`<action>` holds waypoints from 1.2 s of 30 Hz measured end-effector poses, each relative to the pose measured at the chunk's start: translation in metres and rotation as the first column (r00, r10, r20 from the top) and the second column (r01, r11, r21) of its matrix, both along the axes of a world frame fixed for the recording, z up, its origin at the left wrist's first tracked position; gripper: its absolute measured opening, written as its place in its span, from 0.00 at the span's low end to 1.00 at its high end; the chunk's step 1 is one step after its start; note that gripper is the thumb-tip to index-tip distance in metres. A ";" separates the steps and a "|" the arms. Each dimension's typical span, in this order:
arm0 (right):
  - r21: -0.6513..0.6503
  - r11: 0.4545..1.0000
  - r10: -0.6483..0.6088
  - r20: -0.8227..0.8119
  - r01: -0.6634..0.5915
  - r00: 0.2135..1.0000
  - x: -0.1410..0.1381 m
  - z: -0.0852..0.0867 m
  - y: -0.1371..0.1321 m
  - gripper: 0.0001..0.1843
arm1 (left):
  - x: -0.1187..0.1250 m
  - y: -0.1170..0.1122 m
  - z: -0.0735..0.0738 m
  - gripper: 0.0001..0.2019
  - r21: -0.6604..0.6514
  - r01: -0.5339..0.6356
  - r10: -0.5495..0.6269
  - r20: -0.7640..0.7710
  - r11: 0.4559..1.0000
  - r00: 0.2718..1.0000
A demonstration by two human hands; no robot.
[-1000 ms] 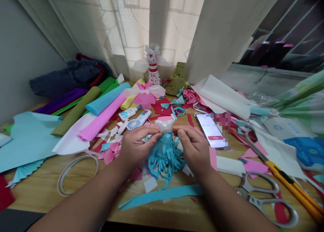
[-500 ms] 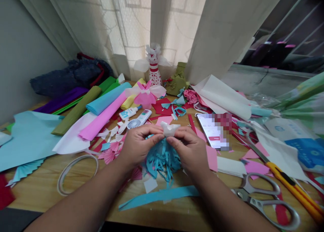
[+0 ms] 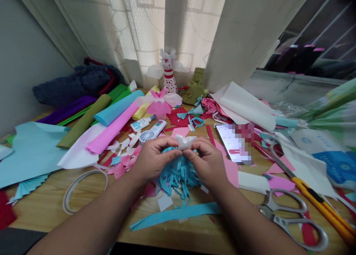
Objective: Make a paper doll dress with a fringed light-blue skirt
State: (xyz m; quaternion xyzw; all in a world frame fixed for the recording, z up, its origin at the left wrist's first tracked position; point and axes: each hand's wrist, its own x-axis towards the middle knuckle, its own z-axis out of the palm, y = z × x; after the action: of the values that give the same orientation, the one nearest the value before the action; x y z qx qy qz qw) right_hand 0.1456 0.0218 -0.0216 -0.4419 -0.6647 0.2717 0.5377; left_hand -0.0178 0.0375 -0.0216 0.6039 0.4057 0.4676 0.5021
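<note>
Blue paper fringe [image 3: 178, 177] hangs in a loose bunch at the lower middle of the frame, topped by a crumpled white tuft [image 3: 185, 142], and from here I can't tell whether its lowest strands reach the bench [image 3: 33, 210]. Both hands are closed in on it, the left hand [image 3: 152, 160] and right hand [image 3: 207, 162] curled from either side, their fingertips [image 3: 182, 154] pinching around the tuft's base. It looks very light and soft, the kind of thing that would crease or tear under a firm squeeze, and the narrow strips seem likely to snag or flop. The gathered neck under the tuft looks the safest place to hold, rather than the loose ends. Room is tight on the upper side, where a phone [image 3: 229, 143] and paper scraps crowd close. A long blue strip [image 3: 175, 216] lies just below the bunch, with open wood along the bench's near edge. Scissors [image 3: 292, 219] and a yellow cutter [image 3: 314, 206] sit off to the lower right, well clear of both hands.
</note>
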 end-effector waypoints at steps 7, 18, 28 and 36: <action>-0.001 1.000 -0.015 -0.011 0.015 1.000 0.003 -0.002 0.001 0.03 | 0.000 0.000 0.000 0.03 0.026 -0.053 0.054 -0.026 0.998 0.998; -0.043 0.997 0.062 -0.004 -0.062 0.998 0.013 -0.004 0.006 0.06 | -0.006 0.003 0.002 0.05 0.126 -0.089 0.099 -0.075 0.988 0.992; -0.021 0.996 0.092 -0.021 -0.092 0.996 0.011 -0.003 0.006 0.09 | 0.000 0.006 0.000 0.02 0.101 -0.052 0.045 0.071 0.994 0.996; -0.018 0.998 0.064 0.008 -0.064 0.998 0.008 -0.001 0.005 0.09 | 0.003 0.004 -0.002 0.01 0.136 -0.087 0.074 0.097 0.987 0.993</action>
State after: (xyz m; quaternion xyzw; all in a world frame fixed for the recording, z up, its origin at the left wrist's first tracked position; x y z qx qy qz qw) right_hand 0.1541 0.0268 -0.0231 -0.4262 -0.6785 0.2927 0.5219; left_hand -0.0153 0.0417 -0.0234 0.5987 0.3725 0.5419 0.4573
